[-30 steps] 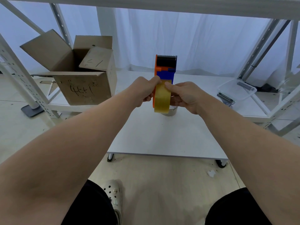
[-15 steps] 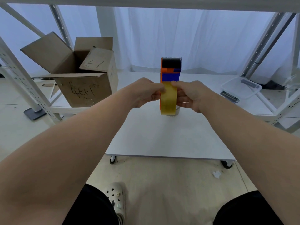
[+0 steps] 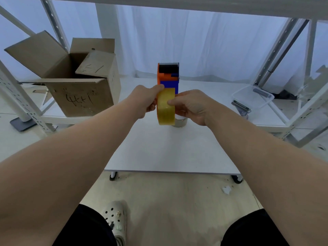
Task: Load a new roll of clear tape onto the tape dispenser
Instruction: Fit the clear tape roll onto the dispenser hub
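Glossy yellowish tape roll point(image 3: 166, 106) (edge-on), orange-blue dispenser point(image 3: 168, 76).

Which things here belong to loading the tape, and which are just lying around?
In use: tape dispenser, tape roll, left hand, right hand.
Lying about: cardboard box, clear plastic tub, second roll, paper scrap.

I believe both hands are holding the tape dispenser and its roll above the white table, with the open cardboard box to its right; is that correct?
Not quite: the head view shows the open cardboard box left of the tape dispenser. The rest holds.
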### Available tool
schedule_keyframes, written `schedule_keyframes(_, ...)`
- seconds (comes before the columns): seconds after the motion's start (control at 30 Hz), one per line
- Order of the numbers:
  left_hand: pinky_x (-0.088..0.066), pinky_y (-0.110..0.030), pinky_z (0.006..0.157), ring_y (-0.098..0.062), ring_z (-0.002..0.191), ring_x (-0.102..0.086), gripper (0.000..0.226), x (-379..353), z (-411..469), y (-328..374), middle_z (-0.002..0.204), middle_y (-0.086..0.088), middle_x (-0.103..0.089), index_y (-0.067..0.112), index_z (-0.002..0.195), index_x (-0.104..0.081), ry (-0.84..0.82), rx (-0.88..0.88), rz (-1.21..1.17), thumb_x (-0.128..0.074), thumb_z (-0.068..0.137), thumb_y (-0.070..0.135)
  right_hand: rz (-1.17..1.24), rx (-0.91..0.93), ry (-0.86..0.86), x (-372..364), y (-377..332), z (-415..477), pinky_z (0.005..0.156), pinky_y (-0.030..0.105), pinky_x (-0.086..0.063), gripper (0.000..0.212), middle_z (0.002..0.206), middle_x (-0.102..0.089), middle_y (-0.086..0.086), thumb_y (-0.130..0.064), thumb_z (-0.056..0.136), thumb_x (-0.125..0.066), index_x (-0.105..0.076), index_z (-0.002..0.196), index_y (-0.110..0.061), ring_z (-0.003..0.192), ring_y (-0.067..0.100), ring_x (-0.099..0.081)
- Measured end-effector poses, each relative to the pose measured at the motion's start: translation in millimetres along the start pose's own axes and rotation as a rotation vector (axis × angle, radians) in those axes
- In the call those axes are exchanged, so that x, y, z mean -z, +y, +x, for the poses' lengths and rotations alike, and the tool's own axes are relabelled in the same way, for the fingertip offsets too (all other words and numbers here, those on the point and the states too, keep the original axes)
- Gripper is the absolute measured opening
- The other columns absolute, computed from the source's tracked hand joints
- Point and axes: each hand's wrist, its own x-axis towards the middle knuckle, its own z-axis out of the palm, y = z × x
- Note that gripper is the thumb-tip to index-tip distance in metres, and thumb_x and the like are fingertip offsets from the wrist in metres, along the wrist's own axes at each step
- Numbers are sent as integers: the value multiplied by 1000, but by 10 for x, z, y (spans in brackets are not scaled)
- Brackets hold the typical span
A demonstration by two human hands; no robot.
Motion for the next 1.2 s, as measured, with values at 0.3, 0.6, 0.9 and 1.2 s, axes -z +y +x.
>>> schedule_keyframes(0.3, -50, -23, 62, -13, 63, -53, 33, -134, -65, 23, 74, -4, -58, 10, 80, -57, -90, -61, 26, -62, 86, 42, 33, -72, 149, 38, 31, 69, 97, 41, -48, 41, 123, -60, 10, -31, 89, -58, -50, 126, -13, 109, 30, -59)
schedule_keyframes(0.6, -46, -23, 55, -15, 61, -49, 32, -65, -23, -5, 74, -5, -55, 11, 85, -56, -57, 17, -52, -58, 89, 42, 30, 0, -8, 80, 64, 79, 93, 36, -49, 50, 124, -59, 13, -3, 80, -69, -53, 127, -3, 114, 29, -56)
schedule_keyframes(0.9, -48, -23, 59, -14, 63, -51, 32, -67, -57, 29, 73, -4, -56, 12, 80, -55, -79, -5, -33, -62, 87, 42, 37, -19, 79, 50, 32, 70, 92, 36, -50, 28, 115, -59, 10, -15, 88, -57, -50, 115, -10, 107, 28, -59)
schedule_keyframes(1.2, -55, -27, 73, -20, 89, -65, 42, -105, -128, 68, 106, -8, -64, 5, 116, -54, -218, -99, -17, -62, 88, 35, 177, -20, 124, 95, 19, 55, 85, 35, -50, 37, 122, -58, 18, -6, 84, -54, -50, 121, -6, 111, 33, -57)
